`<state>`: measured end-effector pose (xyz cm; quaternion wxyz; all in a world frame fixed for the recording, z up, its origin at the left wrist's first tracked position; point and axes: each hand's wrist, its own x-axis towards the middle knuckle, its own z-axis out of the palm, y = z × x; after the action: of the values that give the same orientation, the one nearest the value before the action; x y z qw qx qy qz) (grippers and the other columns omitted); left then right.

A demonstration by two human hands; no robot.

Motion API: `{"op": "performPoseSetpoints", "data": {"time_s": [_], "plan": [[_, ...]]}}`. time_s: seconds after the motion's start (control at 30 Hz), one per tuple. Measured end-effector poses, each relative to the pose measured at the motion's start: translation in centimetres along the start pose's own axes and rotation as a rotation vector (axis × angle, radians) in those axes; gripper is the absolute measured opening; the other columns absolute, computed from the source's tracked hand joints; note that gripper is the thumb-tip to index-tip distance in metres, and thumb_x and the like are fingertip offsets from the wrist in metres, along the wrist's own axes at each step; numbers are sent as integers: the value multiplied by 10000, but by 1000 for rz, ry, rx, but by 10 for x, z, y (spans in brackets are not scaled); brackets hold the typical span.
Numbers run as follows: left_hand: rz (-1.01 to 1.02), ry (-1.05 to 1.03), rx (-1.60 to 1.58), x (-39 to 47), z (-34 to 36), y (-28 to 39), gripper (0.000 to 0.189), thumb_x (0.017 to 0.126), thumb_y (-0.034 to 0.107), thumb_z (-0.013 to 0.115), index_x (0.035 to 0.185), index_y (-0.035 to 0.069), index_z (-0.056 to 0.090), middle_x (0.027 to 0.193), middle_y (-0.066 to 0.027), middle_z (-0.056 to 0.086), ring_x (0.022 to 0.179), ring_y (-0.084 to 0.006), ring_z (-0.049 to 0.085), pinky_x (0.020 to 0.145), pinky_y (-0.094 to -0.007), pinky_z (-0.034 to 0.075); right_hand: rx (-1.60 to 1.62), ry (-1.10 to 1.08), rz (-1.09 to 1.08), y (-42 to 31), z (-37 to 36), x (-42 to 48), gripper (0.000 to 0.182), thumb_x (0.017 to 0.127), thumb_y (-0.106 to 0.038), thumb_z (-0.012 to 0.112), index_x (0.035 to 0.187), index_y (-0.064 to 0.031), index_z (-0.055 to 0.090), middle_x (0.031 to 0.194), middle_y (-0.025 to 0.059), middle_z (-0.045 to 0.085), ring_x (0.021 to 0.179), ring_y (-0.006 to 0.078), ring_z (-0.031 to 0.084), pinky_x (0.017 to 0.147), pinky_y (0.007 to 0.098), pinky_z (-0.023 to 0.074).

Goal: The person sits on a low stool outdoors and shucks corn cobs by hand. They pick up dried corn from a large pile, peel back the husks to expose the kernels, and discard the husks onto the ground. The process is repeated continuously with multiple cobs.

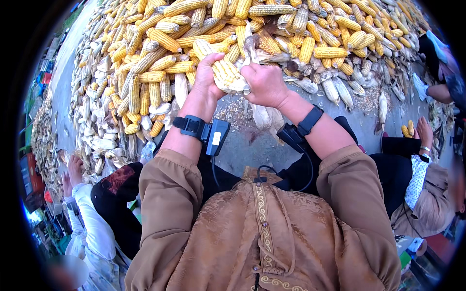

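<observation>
An ear of corn (227,74) with pale yellow kernels and some husk at its lower end is between my two hands, in front of the pile. My left hand (206,78) is closed around the ear's left side, thumb on top. My right hand (265,83) is a fist at the ear's right side, gripping pale husk (249,51) whose dry strands stick up above the fingers. Loose husk leaves (263,115) lie below my right hand. Each wrist wears a black strap with a small device and cable.
A large heap of husked corn ears (164,38) rises ahead, with unhusked ears (340,89) along its edge. Loose kernels (236,112) are scattered on the concrete ground (251,154). People sit close on both sides: a white sleeve (93,203) at left, a hand (424,132) near two ears at right.
</observation>
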<state>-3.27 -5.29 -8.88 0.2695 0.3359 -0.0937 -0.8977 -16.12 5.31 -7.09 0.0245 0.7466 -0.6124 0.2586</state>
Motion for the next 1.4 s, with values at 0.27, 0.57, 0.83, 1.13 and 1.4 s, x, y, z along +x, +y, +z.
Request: {"op": "performPoseSetpoints", "data": {"time_s": [0.27, 0.57, 0.83, 1.13, 1.4], "plan": [[71, -1, -86, -11, 17, -1, 348, 740, 154, 540, 1009, -46, 446, 901, -190, 554, 821, -314, 559, 821, -442, 451, 109, -95, 202, 6, -10, 8, 440, 605, -190, 673, 1023, -141, 542, 770, 69, 559, 709, 283, 584, 589, 376, 466], [283, 111, -73, -2, 12, 7, 257, 722, 53, 522, 960, -26, 466, 887, -161, 555, 805, -309, 561, 803, -444, 464, -56, -171, 212, 6, -6, 12, 191, 589, -146, 622, 767, -104, 566, 762, 67, 536, 743, 266, 572, 616, 392, 464], [415, 197, -162, -13, 15, 28, 256, 699, 56, 542, 923, -26, 449, 845, -194, 546, 783, -342, 548, 780, -492, 457, -93, -179, 54, -7, -14, 12, 198, 604, -170, 631, 780, -102, 570, 744, 56, 539, 700, 239, 581, 572, 361, 473], [642, 312, -227, -14, -31, 70, 293, 751, 72, 581, 988, -57, 466, 963, -177, 557, 828, -326, 582, 752, -488, 495, -273, 50, 206, 46, -26, -5, 259, 637, -208, 642, 883, -161, 576, 733, 49, 533, 669, 233, 578, 550, 353, 474], [538, 108, -198, -34, -48, 82, 334, 831, 269, 499, 1035, 5, 482, 1016, -159, 562, 915, -312, 566, 827, -458, 452, -653, 140, 142, 93, -117, -3, 108, 664, -193, 618, 750, -152, 568, 710, 30, 530, 688, 224, 583, 556, 359, 485]]}}
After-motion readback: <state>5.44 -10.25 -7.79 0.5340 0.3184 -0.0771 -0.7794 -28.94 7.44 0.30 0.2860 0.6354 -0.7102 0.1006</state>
